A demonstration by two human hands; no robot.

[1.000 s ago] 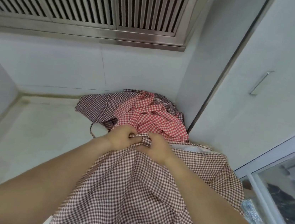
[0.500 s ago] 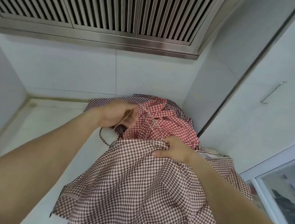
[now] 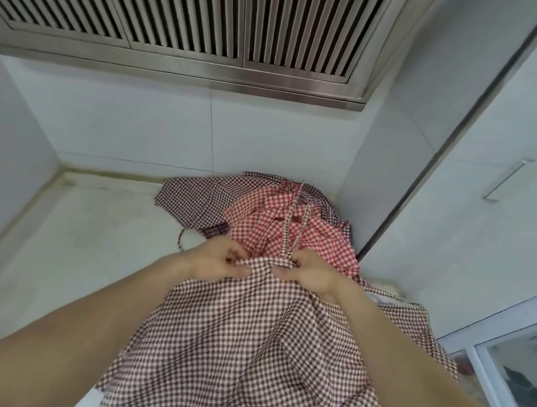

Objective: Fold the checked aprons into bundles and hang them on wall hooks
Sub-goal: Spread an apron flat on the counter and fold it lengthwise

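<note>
A brown checked apron (image 3: 250, 343) lies spread toward me over the white counter (image 3: 79, 247). My left hand (image 3: 216, 261) and my right hand (image 3: 312, 273) pinch its top edge close together, a small gap between them. Its neck strap (image 3: 292, 230) runs up from my right hand over the pile behind. That pile holds a crumpled red checked apron (image 3: 278, 221) on top of a dark purple checked apron (image 3: 193, 197), pushed into the back right corner.
A steel louvred hood (image 3: 182, 13) hangs above the counter. White walls close the left and back sides. A white cabinet door with a metal handle (image 3: 507, 178) stands to the right, with a glass-fronted unit (image 3: 516, 379) below it. No hooks are visible.
My left hand came back from the pile to the brown apron's top edge, beside my right hand. The neck strap now lies stretched over the red apron.
</note>
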